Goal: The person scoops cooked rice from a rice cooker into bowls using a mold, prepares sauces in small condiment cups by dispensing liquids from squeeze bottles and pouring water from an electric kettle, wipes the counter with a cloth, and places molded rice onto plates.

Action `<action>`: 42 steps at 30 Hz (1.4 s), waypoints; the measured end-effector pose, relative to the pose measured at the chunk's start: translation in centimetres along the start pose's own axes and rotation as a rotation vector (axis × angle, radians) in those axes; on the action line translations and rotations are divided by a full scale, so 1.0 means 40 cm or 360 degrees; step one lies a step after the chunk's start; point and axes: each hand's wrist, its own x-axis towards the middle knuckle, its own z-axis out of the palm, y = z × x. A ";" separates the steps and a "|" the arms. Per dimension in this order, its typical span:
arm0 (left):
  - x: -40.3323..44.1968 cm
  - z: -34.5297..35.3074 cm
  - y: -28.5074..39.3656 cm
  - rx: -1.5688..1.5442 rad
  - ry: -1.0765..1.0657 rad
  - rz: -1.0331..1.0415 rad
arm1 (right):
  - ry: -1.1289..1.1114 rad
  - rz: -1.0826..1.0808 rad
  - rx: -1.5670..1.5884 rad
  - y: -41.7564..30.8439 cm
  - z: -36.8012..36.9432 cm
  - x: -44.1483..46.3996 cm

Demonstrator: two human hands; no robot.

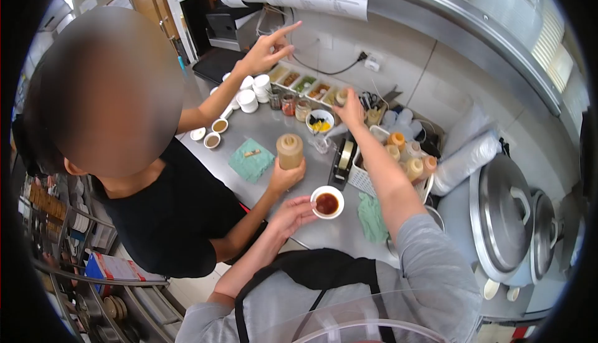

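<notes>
My left hand (295,216) is closed on the rim of a small white cup (327,214) with dark red-brown sauce in it, held low over the steel counter (246,187). At the back of the counter, my right hand (351,110) has its fingers around a small pale jar (341,96), partly hidden by the fingers. Close by it are a row of seasoning containers (305,84) and a white bowl (319,128) with yellow and black bits.
At the left, a co-worker's hand grips a squeeze bottle (290,151); the other hand (269,51) points rightward. A tape dispenser (342,161), a white basket (364,178) of sauce bottles, green cloths (251,160) and large lidded pots (507,212) stand around.
</notes>
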 end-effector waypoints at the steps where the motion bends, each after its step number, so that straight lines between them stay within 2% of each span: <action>1: 0.003 -0.004 0.000 -0.0004 -0.0007 0.0013 | -0.0024 0.0075 -0.0247 0.000 0.009 -0.003; 5: 0.024 -0.017 -0.002 -0.0016 0.0020 -0.0014 | -0.0247 0.0089 -0.0620 0.014 0.030 0.001; 6: 0.033 -0.018 0.003 -0.0017 0.0012 0.0001 | -0.0236 0.0076 -0.0623 0.015 0.027 0.011; 8: 0.045 -0.011 0.008 -0.0003 -0.0032 -0.0005 | -0.0470 0.0334 -0.0494 -0.002 -0.004 0.022; 9: 0.051 -0.005 0.010 -0.0008 -0.0039 0.0001 | -0.0466 0.0327 -0.0502 -0.008 -0.022 0.019; 12: 0.072 0.022 0.032 0.0025 -0.0035 0.0032 | 0.0208 -0.0282 -0.0232 0.007 -0.074 -0.027; 14: 0.099 0.031 0.042 0.0044 -0.0045 0.0048 | -0.0560 0.0111 0.0248 -0.001 -0.174 -0.090; 16: 0.117 0.043 0.054 0.0095 -0.0071 0.0050 | -0.0866 0.0694 0.0947 -0.002 -0.236 -0.228; 19: 0.146 0.066 0.071 0.0149 -0.0120 0.0043 | -0.1091 0.1070 0.1815 -0.039 -0.331 -0.401; 21: 0.171 0.076 0.073 0.0167 -0.0178 -0.0011 | -0.1089 0.1279 0.2004 -0.057 -0.371 -0.452; 23: 0.195 0.085 0.067 0.0205 -0.0268 -0.0074 | -0.0981 0.1330 0.2059 -0.048 -0.379 -0.481; 29: 0.253 0.132 0.046 0.0274 -0.0438 -0.0238 | -0.0571 0.1393 0.2101 -0.027 -0.416 -0.515; 35: 0.324 0.202 0.087 0.0500 -0.0529 -0.0184 | -0.0279 0.1426 0.2091 -0.015 -0.446 -0.491; 38: 0.432 0.193 0.166 0.0876 -0.0588 0.0016 | -0.0205 0.1360 0.2124 0.006 -0.441 -0.465; 40: 0.462 0.224 0.265 0.1166 -0.0204 0.0409 | -0.0208 0.1355 0.2151 0.001 -0.433 -0.444; 41: 0.502 0.228 0.316 0.1579 -0.0037 0.0640 | -0.0210 0.1331 0.2178 0.000 -0.427 -0.436; 42: 0.531 0.228 0.362 0.2051 0.0122 0.1018 | -0.0225 0.1312 0.2176 0.002 -0.419 -0.429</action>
